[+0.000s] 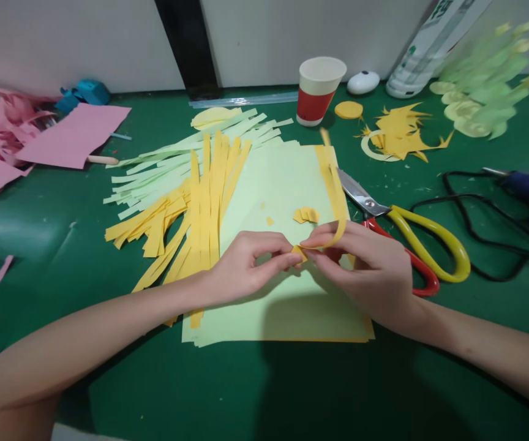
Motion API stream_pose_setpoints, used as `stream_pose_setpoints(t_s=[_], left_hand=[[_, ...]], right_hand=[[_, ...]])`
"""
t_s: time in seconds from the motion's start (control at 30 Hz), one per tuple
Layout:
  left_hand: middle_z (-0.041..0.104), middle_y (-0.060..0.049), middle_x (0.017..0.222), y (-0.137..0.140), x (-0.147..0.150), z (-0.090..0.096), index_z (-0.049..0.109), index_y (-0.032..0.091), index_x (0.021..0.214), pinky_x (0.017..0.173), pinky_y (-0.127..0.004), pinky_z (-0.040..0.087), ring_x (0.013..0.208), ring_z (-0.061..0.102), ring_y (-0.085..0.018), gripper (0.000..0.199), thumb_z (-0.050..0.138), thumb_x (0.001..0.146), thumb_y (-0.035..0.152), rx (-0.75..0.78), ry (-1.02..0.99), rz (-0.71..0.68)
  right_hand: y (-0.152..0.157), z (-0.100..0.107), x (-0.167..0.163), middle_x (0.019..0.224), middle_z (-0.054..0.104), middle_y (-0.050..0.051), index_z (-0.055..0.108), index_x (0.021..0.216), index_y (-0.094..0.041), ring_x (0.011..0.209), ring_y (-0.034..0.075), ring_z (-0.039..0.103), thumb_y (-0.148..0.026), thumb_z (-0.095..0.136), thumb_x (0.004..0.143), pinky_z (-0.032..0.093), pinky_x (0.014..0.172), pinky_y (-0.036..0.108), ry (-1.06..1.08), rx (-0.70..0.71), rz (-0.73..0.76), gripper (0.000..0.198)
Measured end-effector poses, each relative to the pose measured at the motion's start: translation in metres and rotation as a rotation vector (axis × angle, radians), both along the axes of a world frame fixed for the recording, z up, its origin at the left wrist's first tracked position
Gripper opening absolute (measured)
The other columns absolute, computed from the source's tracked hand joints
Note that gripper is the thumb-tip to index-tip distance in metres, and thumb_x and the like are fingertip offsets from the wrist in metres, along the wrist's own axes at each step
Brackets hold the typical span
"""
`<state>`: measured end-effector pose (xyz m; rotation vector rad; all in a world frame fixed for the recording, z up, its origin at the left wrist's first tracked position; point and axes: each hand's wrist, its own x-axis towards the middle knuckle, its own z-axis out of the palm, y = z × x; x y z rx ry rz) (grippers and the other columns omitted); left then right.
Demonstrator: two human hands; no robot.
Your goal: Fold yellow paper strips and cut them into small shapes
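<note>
Between both hands is a yellow paper strip (338, 196), folded at its lower end, with its long tail curling up past the fingers. My left hand (259, 260) pinches the small folded end between thumb and fingertips. My right hand (365, 260) grips the strip just beside the fold. Beneath them lies a stack of pale green paper (255, 324), with small folded yellow paper pieces (307, 214) on it. Loose yellow paper strips (209, 208) lie across its left side, some under my left forearm. Scissors (370, 205) with red and yellow handles lie by my right hand, partly hidden.
Pale green strips (154, 171) fan out behind the yellow ones. At the back stand a red-and-white paper cup (315, 101) and a white tube (420, 55). Pink paper (76, 135) is heaped at left. Yellow scraps (402, 131) and a corded tool (526, 184) lie at right.
</note>
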<state>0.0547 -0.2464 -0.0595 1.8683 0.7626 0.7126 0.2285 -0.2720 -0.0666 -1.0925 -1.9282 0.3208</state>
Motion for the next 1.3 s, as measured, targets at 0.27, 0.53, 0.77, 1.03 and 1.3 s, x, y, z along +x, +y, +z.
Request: stream_pose_setpoints(t_s=[0.27,0.53,0.77,1.03,1.3], left_hand=[[0.052,0.002,0.060,0.005,-0.002,0.004,0.054,0.013,0.060,0.061,-0.019,0.040,0.059,0.050,-0.007,0.025,0.049,0.083,0.021,-0.314,-0.087,-0.059],[0.046,0.004,0.057,0.004,-0.004,0.003,0.055,0.014,0.063,0.055,-0.019,0.034,0.054,0.042,-0.006,0.029,0.046,0.086,0.028,-0.382,-0.083,-0.111],[0.042,0.005,0.057,0.000,-0.003,0.000,0.051,0.017,0.075,0.050,-0.020,0.032,0.051,0.037,-0.006,0.020,0.040,0.088,0.026,-0.297,-0.146,0.148],[0.061,-0.001,0.075,0.002,0.003,0.001,0.061,0.014,0.070,0.059,-0.020,0.042,0.068,0.053,-0.009,0.009,0.061,0.076,0.022,-0.166,0.018,0.167],[0.063,0.000,0.067,0.003,0.001,0.007,0.063,0.014,0.072,0.056,-0.019,0.045,0.061,0.057,-0.009,0.012,0.064,0.073,0.026,-0.362,0.028,0.171]], right_hand=[[0.002,-0.006,0.005,0.079,0.069,0.007,0.062,0.086,-0.017,0.065,0.012,0.064,-0.004,0.056,0.076,0.050,0.052,0.021,-0.127,0.269,0.099,0.017],[0.003,-0.004,0.006,0.075,0.069,0.004,0.063,0.081,-0.018,0.064,0.012,0.064,-0.008,0.057,0.077,0.047,0.055,0.022,-0.127,0.248,0.127,0.012],[0.001,0.002,-0.003,0.064,0.061,0.000,0.056,0.068,-0.018,0.049,0.008,0.053,-0.013,0.051,0.078,0.042,0.043,0.018,-0.018,-0.245,0.093,0.012],[0.002,0.007,-0.005,0.051,0.043,-0.004,0.048,0.057,-0.018,0.045,0.007,0.039,-0.019,0.052,0.072,0.033,0.039,0.019,0.102,-0.616,0.074,0.016],[0.003,0.003,0.000,0.061,0.052,-0.001,0.054,0.068,-0.019,0.052,0.009,0.046,-0.015,0.050,0.078,0.036,0.045,0.020,0.164,-0.456,0.088,0.011]])
